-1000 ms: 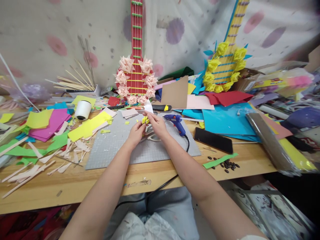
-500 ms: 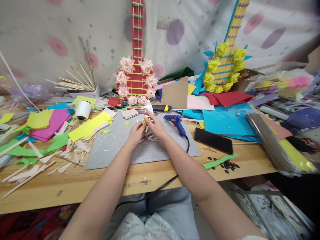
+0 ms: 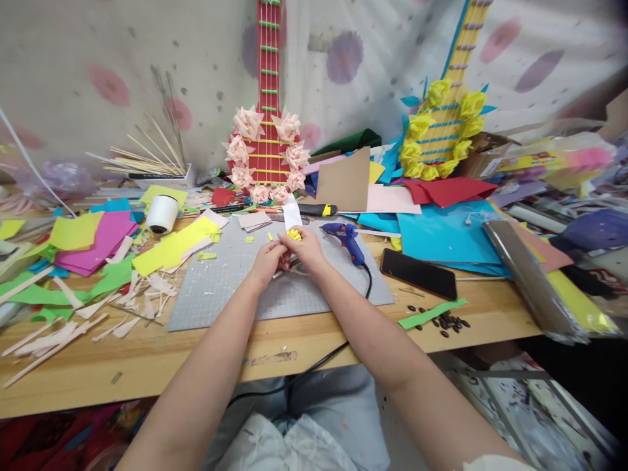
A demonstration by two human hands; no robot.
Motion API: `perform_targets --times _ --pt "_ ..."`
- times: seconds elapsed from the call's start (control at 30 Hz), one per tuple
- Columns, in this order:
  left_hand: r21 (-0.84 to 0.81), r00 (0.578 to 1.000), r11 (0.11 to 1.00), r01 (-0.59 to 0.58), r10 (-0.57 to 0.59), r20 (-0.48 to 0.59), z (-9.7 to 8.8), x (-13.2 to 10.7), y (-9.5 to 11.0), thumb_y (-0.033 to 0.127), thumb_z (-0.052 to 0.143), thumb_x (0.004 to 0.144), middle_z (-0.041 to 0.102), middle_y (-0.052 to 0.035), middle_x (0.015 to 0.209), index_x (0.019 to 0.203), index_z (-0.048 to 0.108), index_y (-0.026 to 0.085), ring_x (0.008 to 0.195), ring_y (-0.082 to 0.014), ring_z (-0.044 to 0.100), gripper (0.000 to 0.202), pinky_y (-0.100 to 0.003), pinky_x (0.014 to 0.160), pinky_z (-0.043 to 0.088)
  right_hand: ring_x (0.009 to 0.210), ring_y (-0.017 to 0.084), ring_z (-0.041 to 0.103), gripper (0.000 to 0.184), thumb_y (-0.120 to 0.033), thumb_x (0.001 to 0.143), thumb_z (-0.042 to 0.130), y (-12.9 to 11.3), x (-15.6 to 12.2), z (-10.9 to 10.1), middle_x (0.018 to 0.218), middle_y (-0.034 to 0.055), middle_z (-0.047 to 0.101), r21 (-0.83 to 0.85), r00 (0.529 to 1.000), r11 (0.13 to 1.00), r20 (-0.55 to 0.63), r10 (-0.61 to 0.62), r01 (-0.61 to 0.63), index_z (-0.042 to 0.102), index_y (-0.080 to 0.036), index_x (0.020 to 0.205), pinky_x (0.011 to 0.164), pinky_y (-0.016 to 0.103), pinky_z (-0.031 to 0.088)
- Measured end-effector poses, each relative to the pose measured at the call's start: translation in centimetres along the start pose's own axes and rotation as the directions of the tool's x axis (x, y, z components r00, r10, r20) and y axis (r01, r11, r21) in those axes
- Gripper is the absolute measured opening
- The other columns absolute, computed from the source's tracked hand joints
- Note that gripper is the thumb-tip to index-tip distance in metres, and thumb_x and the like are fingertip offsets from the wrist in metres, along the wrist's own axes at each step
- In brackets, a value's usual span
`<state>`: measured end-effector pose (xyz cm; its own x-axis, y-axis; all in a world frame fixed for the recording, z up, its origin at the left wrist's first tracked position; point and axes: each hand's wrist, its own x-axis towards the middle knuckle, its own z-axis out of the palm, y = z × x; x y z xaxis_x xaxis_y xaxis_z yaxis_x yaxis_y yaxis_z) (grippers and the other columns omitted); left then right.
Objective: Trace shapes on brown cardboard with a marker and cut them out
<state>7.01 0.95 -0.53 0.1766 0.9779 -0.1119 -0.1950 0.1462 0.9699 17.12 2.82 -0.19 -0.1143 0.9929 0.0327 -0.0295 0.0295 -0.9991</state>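
Over the grey cutting mat (image 3: 220, 297), my two hands meet at the fingertips. My right hand (image 3: 310, 252) is closed on a small yellow fringed paper piece (image 3: 294, 234), which shows above its fingers. Right beside it, my left hand (image 3: 267, 263) is closed too, its thumb and fingers pinched together; whatever they hold is hidden. Under the hands lies a partly covered pair of scissors or similar tool, hard to make out. A white paper strip (image 3: 292, 212) stands just behind the fingers. To the right, a blue glue gun (image 3: 346, 241) rests on the mat.
Two paper-flowered guitar models, red (image 3: 267, 157) and yellow (image 3: 441, 134), stand at the back. A phone (image 3: 418, 275), dark beads (image 3: 450, 322) and blue sheets (image 3: 446, 235) lie right. Paper scraps (image 3: 152, 291) and a white roll (image 3: 163, 214) sit left. A black cord (image 3: 318, 363) crosses the table edge.
My right hand's fingers have drawn back and curled in from being stretched forward. The yellow fringed piece now shows more fully, above the right fingers.
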Motion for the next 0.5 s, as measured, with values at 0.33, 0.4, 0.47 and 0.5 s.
perform_targets --times 0.33,0.4,0.47,0.5 --pt "0.061 0.997 0.996 0.058 -0.061 0.049 -0.9 -0.2 0.9 0.021 0.045 0.059 0.039 0.0039 0.046 0.063 0.057 0.013 0.031 -0.0028 0.023 0.016 -0.018 0.033 0.011 0.035 0.002 0.021 0.037 -0.038 0.053 0.071 -0.5 0.6 -1.0 0.042 -0.0118 0.028 0.328 0.994 0.945 -0.107 0.031 0.006 0.04 -0.019 0.06 0.038 0.02 0.014" --pt "0.087 0.999 0.995 0.043 -0.042 -0.013 -1.3 0.0 0.9 0.021 0.045 0.058 0.038 0.0039 0.046 0.063 0.057 0.012 0.033 -0.0025 0.021 0.016 -0.018 0.034 0.009 0.035 0.001 0.019 0.038 -0.037 0.051 0.072 -0.7 0.6 -1.2 0.042 -0.0124 0.027 0.375 0.993 0.927 -0.109 0.044 0.0 0.04 -0.019 0.062 0.037 0.02 0.012" --pt "0.088 0.992 0.996 -0.003 0.014 -0.124 -1.4 0.1 1.0 0.022 0.048 0.06 0.04 0.004 0.051 0.066 0.057 0.013 0.035 -0.0028 0.025 0.015 -0.018 0.034 0.013 0.035 0.001 0.018 0.039 -0.037 0.05 0.072 -0.8 0.7 -1.3 0.042 -0.0126 0.028 0.392 0.993 0.92 -0.108 0.047 -0.001 0.04 -0.019 0.062 0.037 0.019 0.011" --pt "0.083 0.984 0.996 -0.032 0.046 -0.174 -1.3 0.1 1.0 0.025 0.05 0.062 0.042 0.004 0.054 0.069 0.057 0.014 0.037 -0.0031 0.028 0.015 -0.017 0.034 0.016 0.035 0.0 0.018 0.039 -0.037 0.05 0.073 -0.8 0.6 -1.3 0.041 -0.0126 0.028 0.39 0.993 0.921 -0.106 0.048 -0.003 0.04 -0.019 0.062 0.037 0.019 0.01"
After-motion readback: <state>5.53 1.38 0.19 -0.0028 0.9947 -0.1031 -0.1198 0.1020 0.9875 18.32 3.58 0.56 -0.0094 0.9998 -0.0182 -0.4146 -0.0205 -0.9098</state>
